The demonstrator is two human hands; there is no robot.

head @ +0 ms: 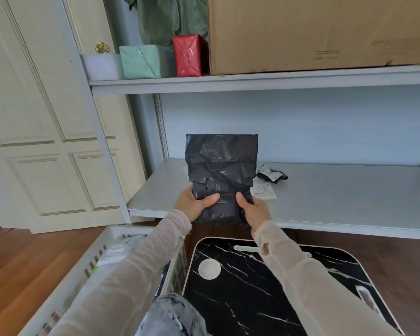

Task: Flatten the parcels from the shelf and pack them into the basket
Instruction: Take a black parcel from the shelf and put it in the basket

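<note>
Head camera shows my left hand (195, 204) and my right hand (255, 209) both gripping the bottom of a black parcel (221, 170). I hold it upright over the lower shelf (337, 200). A white basket (66, 282) sits down by my left arm.

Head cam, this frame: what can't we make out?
1. Contents of the basket: head view, mostly behind the left sleeve, the rest blurred.
2. Lower end of the black parcel: head view, covered by the left hand and right hand; their fingers lie behind it.
3. Print on the paper label on the lower shelf: head view, too small to read.
4. Full extent of the cardboard box: head view, cut off by top and right edges.
</note>
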